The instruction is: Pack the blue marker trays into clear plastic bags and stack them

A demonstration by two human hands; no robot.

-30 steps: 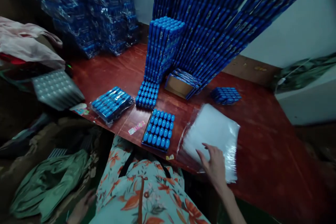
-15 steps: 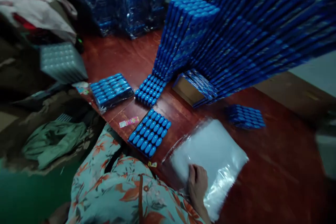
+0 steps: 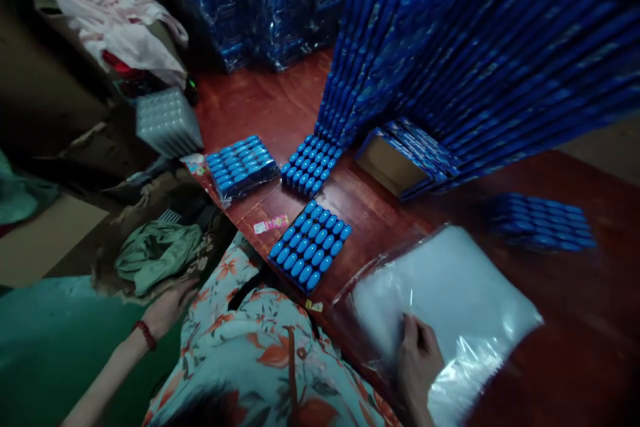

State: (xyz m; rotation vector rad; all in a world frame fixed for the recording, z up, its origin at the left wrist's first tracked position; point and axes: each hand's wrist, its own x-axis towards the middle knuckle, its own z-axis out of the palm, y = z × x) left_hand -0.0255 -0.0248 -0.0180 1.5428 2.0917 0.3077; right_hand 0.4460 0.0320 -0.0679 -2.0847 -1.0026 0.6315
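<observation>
Pale orange-flowered garment (image 3: 257,330), brown button (image 3: 301,352); dark red bracelet (image 3: 145,335), probably beaded.

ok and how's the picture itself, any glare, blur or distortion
Head view: dim overall; same view: white glare on the plastic bags; same view: the blue pack at far right looks blurred; same view: the tall blue stack widens upward, probably lens distortion.

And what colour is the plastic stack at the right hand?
The plastic stack looks whitish and shiny; the head view shows it.
</observation>
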